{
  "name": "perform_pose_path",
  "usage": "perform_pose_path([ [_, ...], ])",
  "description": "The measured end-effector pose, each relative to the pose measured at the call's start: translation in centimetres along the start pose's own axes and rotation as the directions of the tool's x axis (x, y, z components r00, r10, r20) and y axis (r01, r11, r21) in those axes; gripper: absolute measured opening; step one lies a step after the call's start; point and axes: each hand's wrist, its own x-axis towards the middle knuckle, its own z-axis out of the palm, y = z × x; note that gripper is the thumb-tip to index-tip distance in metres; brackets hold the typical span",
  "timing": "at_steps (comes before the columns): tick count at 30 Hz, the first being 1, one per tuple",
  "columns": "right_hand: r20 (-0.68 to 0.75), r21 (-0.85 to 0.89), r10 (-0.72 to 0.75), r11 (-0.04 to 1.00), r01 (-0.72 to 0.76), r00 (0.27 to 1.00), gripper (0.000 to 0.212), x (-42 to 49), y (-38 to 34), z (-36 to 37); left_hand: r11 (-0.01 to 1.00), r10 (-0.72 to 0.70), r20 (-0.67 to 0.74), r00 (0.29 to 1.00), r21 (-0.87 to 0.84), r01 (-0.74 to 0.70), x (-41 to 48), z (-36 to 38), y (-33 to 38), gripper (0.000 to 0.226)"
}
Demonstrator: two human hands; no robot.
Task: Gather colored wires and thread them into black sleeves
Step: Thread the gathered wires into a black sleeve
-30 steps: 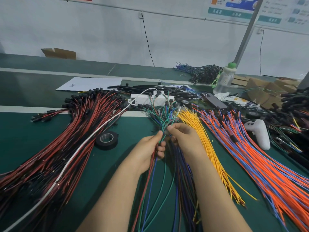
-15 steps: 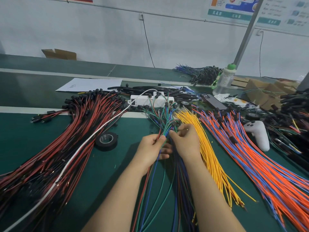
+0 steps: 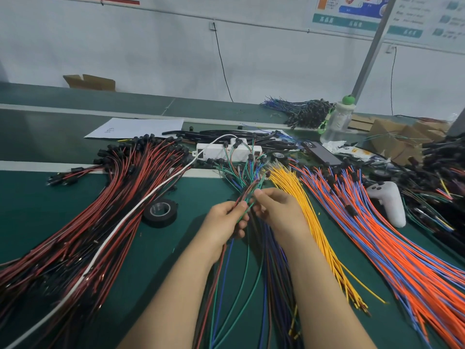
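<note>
Hands work at the middle of the counter [image 3: 37,210]. Far left lies a broad fan of red wires [image 3: 113,210] with a white cable [image 3: 125,220] running across it and a tape roll [image 3: 159,212] just beside.

Next comes the left hand [image 3: 224,220], its fingers curled round a small gather [image 3: 226,260] of red, blue and green wires whose tails trail down the counter. Just beside it the right hand [image 3: 276,210] pinches a green wire [image 3: 247,207] between thumb and forefinger; the wire slants from that pinch down into the left hand's grip.

A second ago the two hands were pressed together over the pile — now they sit slightly apart, with that one green wire drawn out between them. By my reading, another strand is joining the gather, so collecting is under way and threading has not begun: neither hand holds a sleeve. Black tubing [image 3: 214,134] — probably the sleeves — lies well apart, behind the power strip [image 3: 226,149].

Right of the hands lie yellow wires [image 3: 309,215], then orange wires [image 3: 390,248].
</note>
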Motion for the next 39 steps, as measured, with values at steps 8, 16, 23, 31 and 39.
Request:
perform_pose_path([
  [8, -0.157, -0.279, -0.096, 0.959, 0.049, 0.983, 0.017, 0.3, 0.8, 0.1, 0.994, 0.066, -0.030, 0.997, 0.088, -0.063, -0.5, 0.3, 0.0, 0.023],
  [16, -0.130, -0.524, -0.143, 0.850, 0.055, 0.981, 0.035, -0.1, 0.0, 0.0, 0.942, 0.153, 0.030, 0.988, 0.296, -0.155, -1.0, 0.7, 0.1, 0.017],
  [23, -0.062, -0.082, 0.028, 0.996, -0.033, 0.998, 0.033, -0.3, -0.2, 0.0, 0.997, 0.027, 0.031, 0.999, 0.065, -0.029, -1.1, 0.5, 0.5, 0.022],
  [31, -0.013, -0.467, -0.149, 0.875, 0.126, 0.989, 0.023, -0.4, -0.5, 0.1, 0.913, -0.251, 0.239, 0.938, -0.264, 0.311, -1.0, -0.7, 2.0, 0.045],
  [39, -0.311, -0.921, -0.071, 0.269, -0.282, 0.948, 0.031, 0.2, 0.2, -3.0, 0.559, 0.067, 0.161, 0.985, -0.823, 0.096, -0.5, -4.6, 4.3, 0.031],
])
